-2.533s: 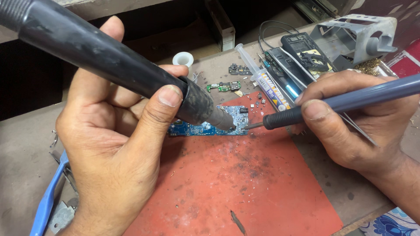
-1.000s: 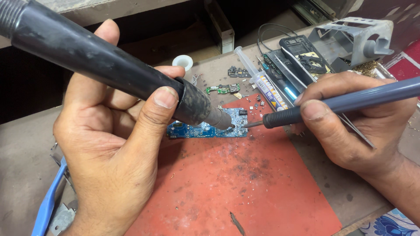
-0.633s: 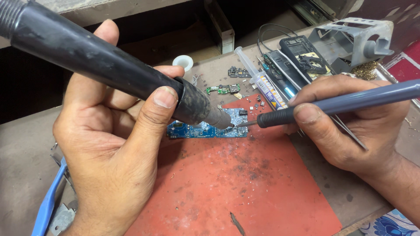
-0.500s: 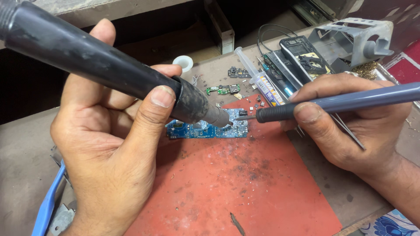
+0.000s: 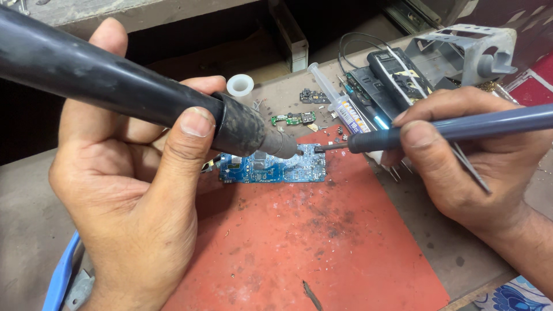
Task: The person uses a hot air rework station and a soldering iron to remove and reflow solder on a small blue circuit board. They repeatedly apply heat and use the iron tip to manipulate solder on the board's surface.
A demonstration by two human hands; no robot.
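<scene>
Both hands working over the little blue circuit board [image 5: 273, 169]

Left hand [image 5: 132, 196] has a closed grip round the fat black hot-air wand [image 5: 115, 86], thumb on top; its long axis drops from upper left down to the nozzle right over the board. Right hand [image 5: 469, 155] pinches the slim grey-blue soldering iron [image 5: 455, 128] pen-style, lying nearly level, tip pointing left at the board's top right edge. The board lies flat, long side left-right, on a scorched red mat [image 5: 322, 247] on the bench [image 5: 23, 230].

Matt red mat [image 5: 299, 242], scuffed; smooth plastic syringe [image 5: 337, 98]
</scene>
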